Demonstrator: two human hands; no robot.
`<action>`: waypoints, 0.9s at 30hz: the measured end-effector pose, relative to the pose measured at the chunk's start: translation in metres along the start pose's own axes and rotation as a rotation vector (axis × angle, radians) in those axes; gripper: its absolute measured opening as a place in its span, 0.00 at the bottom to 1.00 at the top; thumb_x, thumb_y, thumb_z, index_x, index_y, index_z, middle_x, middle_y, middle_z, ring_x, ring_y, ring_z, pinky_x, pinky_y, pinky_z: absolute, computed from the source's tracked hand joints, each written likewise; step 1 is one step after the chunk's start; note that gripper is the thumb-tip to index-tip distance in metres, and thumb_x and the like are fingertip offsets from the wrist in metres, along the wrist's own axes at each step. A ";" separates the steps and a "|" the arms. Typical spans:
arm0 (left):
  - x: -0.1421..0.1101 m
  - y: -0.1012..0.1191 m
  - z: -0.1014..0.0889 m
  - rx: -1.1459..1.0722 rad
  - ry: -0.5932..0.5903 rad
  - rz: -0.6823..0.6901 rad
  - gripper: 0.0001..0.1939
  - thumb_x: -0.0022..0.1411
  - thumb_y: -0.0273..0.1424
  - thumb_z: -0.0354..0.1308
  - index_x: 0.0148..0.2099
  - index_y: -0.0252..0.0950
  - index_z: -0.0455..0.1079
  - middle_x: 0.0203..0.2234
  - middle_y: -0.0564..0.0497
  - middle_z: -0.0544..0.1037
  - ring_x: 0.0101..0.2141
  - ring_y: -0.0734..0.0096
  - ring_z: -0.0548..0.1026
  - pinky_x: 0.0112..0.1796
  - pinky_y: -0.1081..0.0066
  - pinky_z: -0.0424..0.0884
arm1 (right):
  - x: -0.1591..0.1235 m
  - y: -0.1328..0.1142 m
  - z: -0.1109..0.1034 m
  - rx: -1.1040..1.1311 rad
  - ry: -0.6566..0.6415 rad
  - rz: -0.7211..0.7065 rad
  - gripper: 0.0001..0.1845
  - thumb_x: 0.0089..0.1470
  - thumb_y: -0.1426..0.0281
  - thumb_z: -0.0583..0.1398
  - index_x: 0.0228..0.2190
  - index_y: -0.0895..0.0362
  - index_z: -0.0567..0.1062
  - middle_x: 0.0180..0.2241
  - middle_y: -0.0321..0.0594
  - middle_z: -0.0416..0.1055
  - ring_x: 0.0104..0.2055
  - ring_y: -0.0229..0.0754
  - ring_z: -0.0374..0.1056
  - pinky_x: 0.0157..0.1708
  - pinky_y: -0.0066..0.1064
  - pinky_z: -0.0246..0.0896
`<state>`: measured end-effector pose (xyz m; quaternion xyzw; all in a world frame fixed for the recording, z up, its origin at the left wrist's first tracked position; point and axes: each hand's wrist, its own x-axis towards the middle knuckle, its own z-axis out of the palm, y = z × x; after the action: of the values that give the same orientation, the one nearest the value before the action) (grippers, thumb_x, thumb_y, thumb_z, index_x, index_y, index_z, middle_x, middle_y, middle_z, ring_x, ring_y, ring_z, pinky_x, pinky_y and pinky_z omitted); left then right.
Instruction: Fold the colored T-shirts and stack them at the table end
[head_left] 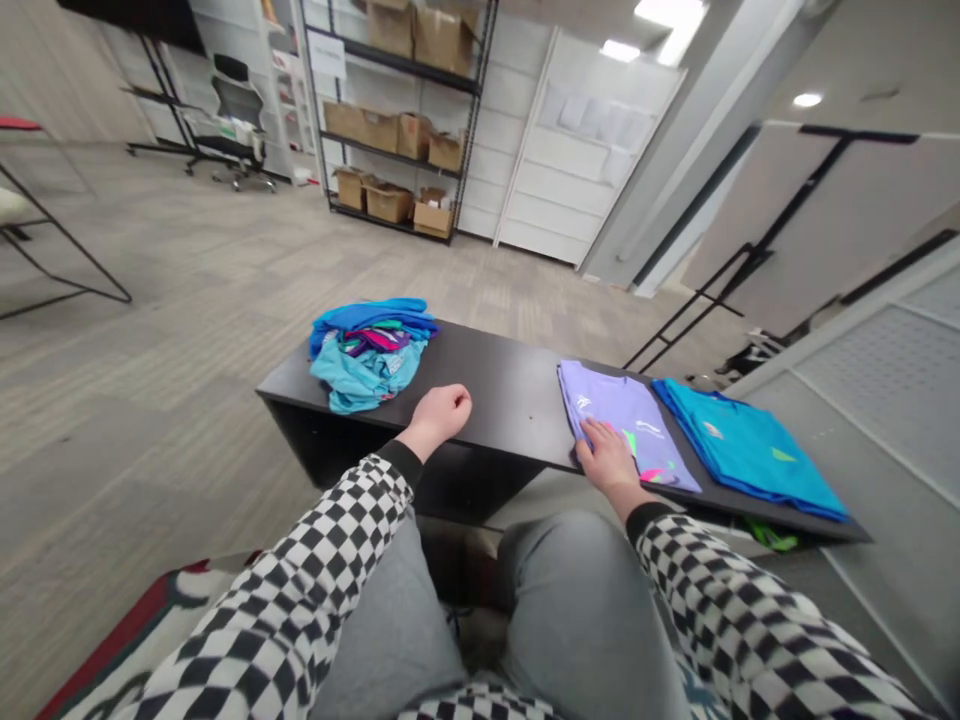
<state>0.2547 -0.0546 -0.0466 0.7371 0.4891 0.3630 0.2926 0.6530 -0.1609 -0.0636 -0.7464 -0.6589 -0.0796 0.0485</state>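
Note:
My right hand (pixel 606 458) lies with its fingers spread on the left edge of a folded lavender T-shirt (pixel 619 415), which has white, green and pink prints. Above the dark bench (pixel 499 375), my left hand (pixel 442 412) is curled into a loose fist, and no object shows in it. Just left of that hand is a crumpled heap of clothes (pixel 371 370), mostly light blue and blue with some purple and pink. To the right of the lavender shirt sits a neat stack of folded blue T-shirts (pixel 750 445).
Something bright green (pixel 772 537) shows under the bench's right end. A grey panel (pixel 900 400) stands close on the right. Across the carpet are a metal shelf (pixel 401 60) with cardboard boxes, an office chair (pixel 232 115) and a whiteboard on a stand (pixel 810 230).

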 end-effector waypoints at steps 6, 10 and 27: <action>-0.035 -0.001 -0.009 0.098 -0.012 -0.022 0.12 0.67 0.27 0.58 0.38 0.43 0.83 0.34 0.48 0.86 0.37 0.60 0.82 0.42 0.65 0.74 | 0.004 0.003 0.008 0.034 0.026 -0.003 0.33 0.73 0.61 0.51 0.70 0.58 0.74 0.76 0.49 0.64 0.77 0.61 0.57 0.78 0.56 0.43; -0.051 0.004 -0.007 0.187 -0.036 0.022 0.14 0.70 0.28 0.55 0.43 0.43 0.84 0.39 0.48 0.88 0.42 0.60 0.84 0.45 0.66 0.75 | 0.006 0.004 0.011 0.081 0.020 0.013 0.33 0.73 0.60 0.51 0.71 0.59 0.73 0.76 0.50 0.63 0.78 0.61 0.56 0.78 0.56 0.41; -0.116 -0.020 0.037 0.323 -0.035 0.181 0.27 0.72 0.34 0.53 0.68 0.38 0.75 0.29 0.52 0.81 0.33 0.59 0.80 0.40 0.62 0.75 | -0.025 0.020 -0.027 0.373 -0.226 -0.114 0.40 0.75 0.45 0.55 0.77 0.52 0.65 0.81 0.50 0.49 0.84 0.63 0.41 0.79 0.65 0.30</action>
<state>0.2448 -0.1586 -0.1117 0.8219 0.4674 0.2915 0.1449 0.6680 -0.1922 -0.0411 -0.6904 -0.7045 0.1250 0.1070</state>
